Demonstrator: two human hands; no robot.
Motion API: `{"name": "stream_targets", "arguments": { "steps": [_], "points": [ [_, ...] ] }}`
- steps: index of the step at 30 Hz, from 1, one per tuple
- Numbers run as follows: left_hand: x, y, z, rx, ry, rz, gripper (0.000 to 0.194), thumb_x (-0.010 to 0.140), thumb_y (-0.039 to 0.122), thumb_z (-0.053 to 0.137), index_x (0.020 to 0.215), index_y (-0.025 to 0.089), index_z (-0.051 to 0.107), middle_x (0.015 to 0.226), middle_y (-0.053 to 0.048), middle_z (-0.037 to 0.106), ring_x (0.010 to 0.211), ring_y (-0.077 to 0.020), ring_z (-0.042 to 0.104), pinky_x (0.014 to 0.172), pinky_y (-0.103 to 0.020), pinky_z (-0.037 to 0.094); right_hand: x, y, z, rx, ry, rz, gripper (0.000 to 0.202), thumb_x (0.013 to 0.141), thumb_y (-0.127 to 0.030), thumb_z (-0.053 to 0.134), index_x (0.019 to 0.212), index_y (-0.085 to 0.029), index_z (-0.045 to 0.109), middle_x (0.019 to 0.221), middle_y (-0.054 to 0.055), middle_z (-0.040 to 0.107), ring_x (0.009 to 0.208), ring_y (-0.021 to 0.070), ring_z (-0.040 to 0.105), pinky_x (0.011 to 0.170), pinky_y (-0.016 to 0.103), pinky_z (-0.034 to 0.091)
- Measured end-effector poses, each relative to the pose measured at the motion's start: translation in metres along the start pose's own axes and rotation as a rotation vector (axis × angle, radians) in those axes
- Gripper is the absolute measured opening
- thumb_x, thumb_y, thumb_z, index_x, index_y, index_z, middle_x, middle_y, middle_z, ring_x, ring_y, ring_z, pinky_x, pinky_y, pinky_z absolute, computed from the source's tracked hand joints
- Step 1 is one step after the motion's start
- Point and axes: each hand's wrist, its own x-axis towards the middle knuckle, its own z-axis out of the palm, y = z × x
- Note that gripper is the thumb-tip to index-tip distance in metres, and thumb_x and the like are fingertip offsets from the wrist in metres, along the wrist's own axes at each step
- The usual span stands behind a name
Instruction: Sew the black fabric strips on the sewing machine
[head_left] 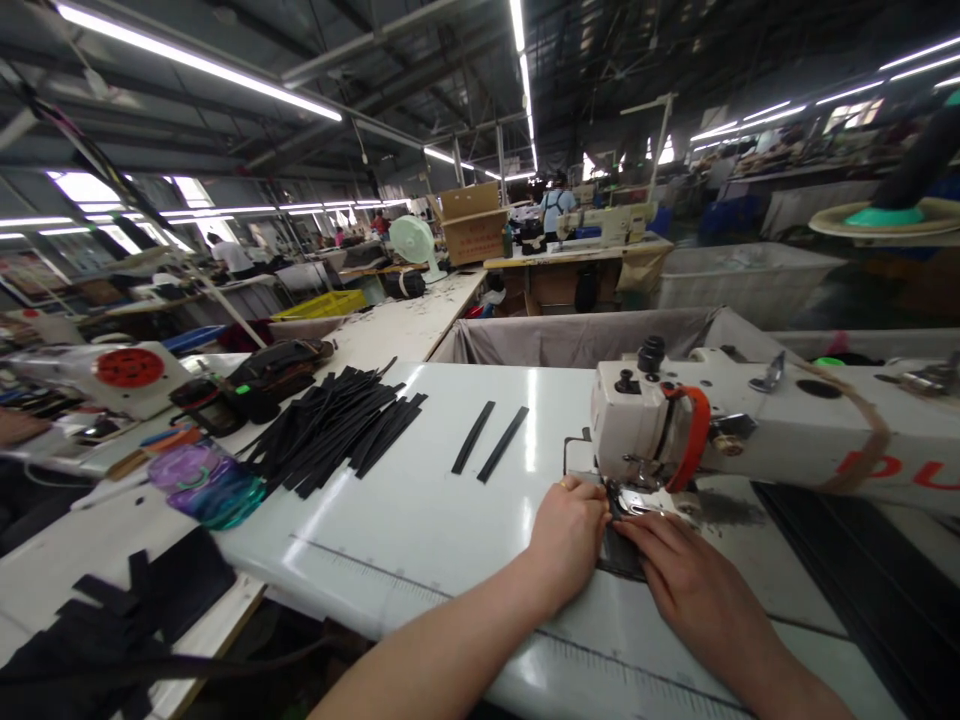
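Observation:
A dark fabric piece (621, 556) lies under the needle area of a white sewing machine (784, 415). My left hand (568, 532) has its fingers curled down onto the piece's left edge, just in front of the presser foot (637, 500). On the other side, my right hand (686, 565) pinches the piece with fingers pressed together beside the foot. My hands partly cover the fabric and hide its far end. Two short black strips (502, 443) lie apart on the table, left of the machine head.
A heap of black strips (337, 425) covers the table's left part, beside a purple and teal pouch (206, 480). Long black fabric panels (862, 570) lie under the machine arm at right. Black pieces (112, 620) rest on a lower left table. A fan (412, 240) stands further back.

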Motion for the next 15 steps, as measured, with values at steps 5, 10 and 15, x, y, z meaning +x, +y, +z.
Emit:
{"name": "stream_targets", "arguments": {
  "steps": [5,10,15],
  "points": [
    [0.002,-0.032,-0.018,0.096,0.071,-0.174,0.023,0.095,0.018,0.05,0.11,0.022,0.067,0.119,-0.003,0.066,0.113,-0.0217,0.055,0.098,-0.038,0.044,-0.005,0.004,0.001,0.051,0.001,0.034,0.028,0.09,-0.01,0.04,0.108,-0.019,0.058,0.102,0.007,0.064,0.093,0.0232,0.061,0.08,0.038,0.054],
    [-0.002,-0.093,-0.046,0.393,0.171,-0.682,0.037,0.094,0.024,0.051,0.128,0.011,0.057,0.14,-0.019,0.05,0.129,-0.0351,0.045,0.104,-0.052,0.04,-0.009,0.004,0.001,0.1,-0.013,0.07,0.027,0.09,-0.01,0.04,0.106,-0.02,0.059,0.103,0.007,0.063,0.093,0.0226,0.06,0.081,0.038,0.054],
    [0.009,-0.081,-0.029,0.278,0.172,-0.356,0.041,0.094,0.015,0.045,0.134,0.021,0.053,0.148,-0.01,0.043,0.138,-0.0283,0.036,0.112,-0.048,0.035,-0.009,0.004,0.002,0.117,-0.031,0.093,0.028,0.089,-0.008,0.041,0.105,-0.02,0.061,0.104,0.007,0.063,0.095,0.023,0.06,0.081,0.039,0.054]
  ]
}}
